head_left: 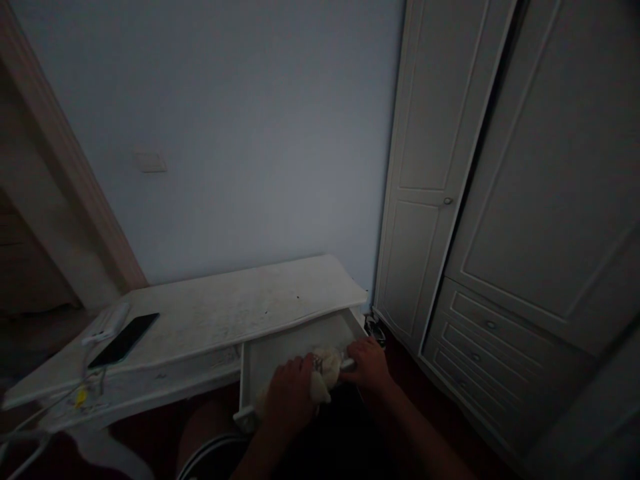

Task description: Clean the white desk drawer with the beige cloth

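A white drawer (280, 348) stands pulled out from under the tabletop, tilted in my view. My left hand (291, 393) is closed on a bunched, cream-coloured cloth (327, 369) over the drawer's front part. The cloth sticks out to the right of the fingers, with a small patterned patch near them. At the drawer's front right corner, my right hand (371, 363) has its fingers curled and thumb underneath, apparently gripping the front edge. The cloth's right end lies close to those fingertips. Dim light hides the exact contact there.
The worn white table (235, 297) stands against a pale blue wall. On its left lie a dark phone (125, 340), a white flat object (106, 323) and a cable with a yellow tag (81, 397). To the right rises a white wardrobe (425, 153); a dark shoe-like item (375, 329) sits beside it.
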The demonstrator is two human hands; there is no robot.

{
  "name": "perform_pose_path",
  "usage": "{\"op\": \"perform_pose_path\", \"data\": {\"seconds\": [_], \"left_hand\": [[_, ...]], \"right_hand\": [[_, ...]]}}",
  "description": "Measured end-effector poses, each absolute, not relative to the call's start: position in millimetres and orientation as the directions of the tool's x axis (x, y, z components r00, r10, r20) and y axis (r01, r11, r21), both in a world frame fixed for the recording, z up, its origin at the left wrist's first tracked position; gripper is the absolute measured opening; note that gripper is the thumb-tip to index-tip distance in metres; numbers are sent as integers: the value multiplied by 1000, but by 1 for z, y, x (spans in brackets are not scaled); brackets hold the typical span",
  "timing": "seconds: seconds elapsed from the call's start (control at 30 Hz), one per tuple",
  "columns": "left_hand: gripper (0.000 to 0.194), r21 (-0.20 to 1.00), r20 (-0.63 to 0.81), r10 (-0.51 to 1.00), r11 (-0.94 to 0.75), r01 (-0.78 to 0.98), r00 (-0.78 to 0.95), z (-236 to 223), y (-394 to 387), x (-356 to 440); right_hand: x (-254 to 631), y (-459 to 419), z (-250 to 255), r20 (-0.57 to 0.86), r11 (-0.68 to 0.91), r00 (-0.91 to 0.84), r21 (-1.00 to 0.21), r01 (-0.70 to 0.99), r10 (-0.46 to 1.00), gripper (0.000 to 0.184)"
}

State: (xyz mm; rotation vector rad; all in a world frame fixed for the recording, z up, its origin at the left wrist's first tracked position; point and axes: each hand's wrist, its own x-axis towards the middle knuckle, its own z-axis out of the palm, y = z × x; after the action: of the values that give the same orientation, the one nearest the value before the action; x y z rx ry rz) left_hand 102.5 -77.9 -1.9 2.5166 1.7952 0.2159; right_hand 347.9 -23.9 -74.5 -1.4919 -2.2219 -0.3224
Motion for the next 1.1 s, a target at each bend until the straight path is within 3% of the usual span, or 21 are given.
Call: {"op": "perform_pose_path", "data": {"seconds": [0.3, 0.5, 0.83, 0.97, 1.1], "left_hand": [[62, 9, 166, 954, -253, 967, 248, -47, -104, 39], [74, -38, 134, 977, -163, 986, 167, -54, -120, -3], [60, 72, 50, 958, -284, 956, 281, -9, -90, 78], [54, 75, 92, 931, -359, 930, 352, -9, -84, 111], [55, 42, 161, 919, -371, 928, 360, -26, -88, 104]], "right_hand": [[347, -23, -77, 511, 390, -312, -49, 920, 801, 69], [347, -25, -75, 531, 395, -319, -31, 918, 785, 66], [347, -25, -76, 532, 388, -312, -33, 921, 787, 59], [348, -24, -74, 480, 383, -316, -46, 923, 818, 47], [349, -22, -76, 476, 393, -323, -52, 918, 818, 49]]}}
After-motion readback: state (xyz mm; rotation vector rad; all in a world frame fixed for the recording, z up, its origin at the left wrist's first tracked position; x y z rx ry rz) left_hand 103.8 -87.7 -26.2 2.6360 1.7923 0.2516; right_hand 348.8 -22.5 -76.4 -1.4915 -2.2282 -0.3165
